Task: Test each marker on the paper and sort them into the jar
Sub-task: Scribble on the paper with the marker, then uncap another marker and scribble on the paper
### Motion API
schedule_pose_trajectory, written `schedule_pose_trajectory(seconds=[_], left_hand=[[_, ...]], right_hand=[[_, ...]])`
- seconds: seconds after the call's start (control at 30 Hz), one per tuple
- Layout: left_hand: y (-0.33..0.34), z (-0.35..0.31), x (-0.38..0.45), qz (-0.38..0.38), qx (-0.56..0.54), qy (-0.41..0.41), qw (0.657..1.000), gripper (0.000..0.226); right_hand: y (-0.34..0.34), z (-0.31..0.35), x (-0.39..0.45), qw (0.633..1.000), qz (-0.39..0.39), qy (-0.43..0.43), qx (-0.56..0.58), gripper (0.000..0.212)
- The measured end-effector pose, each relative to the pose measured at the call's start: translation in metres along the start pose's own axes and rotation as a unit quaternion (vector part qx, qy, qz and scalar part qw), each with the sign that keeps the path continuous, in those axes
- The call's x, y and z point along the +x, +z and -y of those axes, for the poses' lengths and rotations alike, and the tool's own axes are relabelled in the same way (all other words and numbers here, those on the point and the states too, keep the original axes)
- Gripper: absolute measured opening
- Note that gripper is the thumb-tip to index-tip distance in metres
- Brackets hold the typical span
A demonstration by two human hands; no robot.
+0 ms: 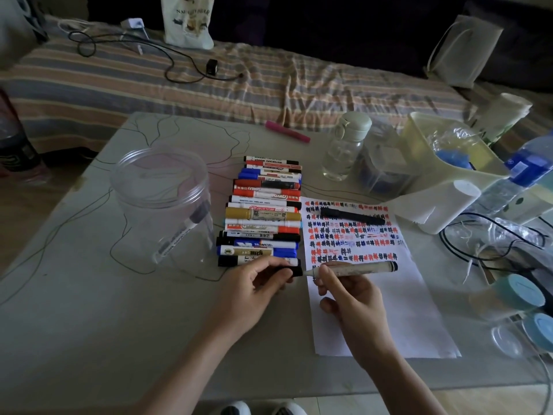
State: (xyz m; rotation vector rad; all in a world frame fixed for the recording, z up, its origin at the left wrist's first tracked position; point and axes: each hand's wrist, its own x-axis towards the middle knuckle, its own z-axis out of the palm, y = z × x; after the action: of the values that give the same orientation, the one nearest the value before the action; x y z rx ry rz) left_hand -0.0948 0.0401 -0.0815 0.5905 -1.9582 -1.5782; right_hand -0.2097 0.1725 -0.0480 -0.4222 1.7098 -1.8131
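Marker lies crosswise in my hands, tip toward nine o'clock.

My right hand (344, 283) grips the marker (356, 268) over the paper (389, 310); my left hand (257, 280) pinches its black cap (288, 271). One marker stands in the jar (161, 205); about sixteen lie stacked at twelve o'clock.
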Motion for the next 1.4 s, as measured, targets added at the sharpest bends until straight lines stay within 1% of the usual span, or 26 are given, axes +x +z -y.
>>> schedule_pose_trajectory(seconds=[0.13, 0.23, 0.33, 0.6, 0.7, 0.8, 0.87, 0.93, 0.97, 1.0, 1.03, 1.1, 1.17, 1.2, 1.27, 1.33, 1.4], left_hand=[[-0.001, 0.001, 0.001, 0.017, 0.05, 0.034, 0.998, 0.023], [-0.001, 0.0, 0.001, 0.011, 0.003, 0.005, 1.0, 0.021], [-0.002, -0.001, 0.0, 0.001, -0.024, -0.005, 1.0, 0.02], [-0.003, -0.002, 0.0, -0.023, -0.058, -0.026, 0.998, 0.028], [-0.004, -0.003, 0.001, -0.02, -0.041, -0.023, 0.999, 0.03], [-0.005, -0.007, 0.001, -0.009, -0.04, -0.018, 0.999, 0.026], [-0.007, -0.009, 0.001, -0.011, -0.048, -0.009, 0.999, 0.019], [-0.011, -0.012, -0.001, -0.024, -0.04, 0.0, 0.999, 0.018], [-0.014, -0.014, -0.002, -0.022, -0.017, 0.011, 1.0, 0.019], [-0.017, -0.015, -0.004, -0.014, 0.029, 0.041, 0.999, 0.02], [-0.019, -0.015, -0.005, -0.003, 0.099, 0.09, 0.991, 0.021], [-0.023, -0.016, -0.006, 0.02, 0.22, 0.172, 0.96, 0.026], [-0.026, -0.018, -0.004, 0.018, 0.293, 0.2, 0.935, 0.034], [-0.028, -0.018, -0.003, 0.01, 0.326, 0.204, 0.923, 0.04], [-0.028, -0.019, -0.002, 0.0, 0.392, 0.194, 0.899, 0.05], [-0.025, -0.016, 0.0, -0.013, 0.443, 0.188, 0.877, 0.053], [-0.021, -0.009, 0.003, -0.033, 0.467, 0.181, 0.865, 0.052]], right_hand=[[0.002, 0.001, 0.0, 1.0, 0.0, 0.003, -0.016, 0.024], [0.007, 0.001, -0.003, 0.999, 0.013, 0.013, -0.027, 0.02], [0.01, 0.0, -0.003, 0.999, 0.018, 0.016, -0.027, 0.025], [0.023, -0.001, 0.0, 0.999, 0.018, 0.048, 0.006, 0.015], [0.025, 0.003, 0.003, 0.998, 0.024, 0.056, 0.007, 0.013], [0.02, 0.015, 0.002, 0.992, 0.065, 0.096, 0.041, 0.023], [0.009, 0.025, -0.001, 0.987, 0.099, 0.127, 0.026, 0.031], [-0.005, 0.036, -0.003, 0.984, 0.107, 0.139, -0.001, 0.039], [-0.013, 0.04, -0.003, 0.986, 0.105, 0.13, -0.025, 0.04], [-0.019, 0.043, -0.003, 0.986, 0.109, 0.111, -0.06, 0.038], [-0.023, 0.047, -0.004, 0.984, 0.12, 0.09, -0.099, 0.034], [-0.027, 0.054, -0.002, 0.97, 0.154, 0.051, -0.18, 0.022], [-0.031, 0.059, 0.006, 0.953, 0.158, 0.01, -0.259, 0.009], [-0.036, 0.06, 0.012, 0.95, 0.134, -0.009, -0.281, 0.008], [-0.05, 0.062, 0.03, 0.95, 0.054, -0.046, -0.304, 0.011], [-0.065, 0.062, 0.05, 0.939, -0.012, -0.084, -0.334, 0.015], [-0.076, 0.057, 0.071, 0.921, -0.041, -0.119, -0.368, 0.017]])
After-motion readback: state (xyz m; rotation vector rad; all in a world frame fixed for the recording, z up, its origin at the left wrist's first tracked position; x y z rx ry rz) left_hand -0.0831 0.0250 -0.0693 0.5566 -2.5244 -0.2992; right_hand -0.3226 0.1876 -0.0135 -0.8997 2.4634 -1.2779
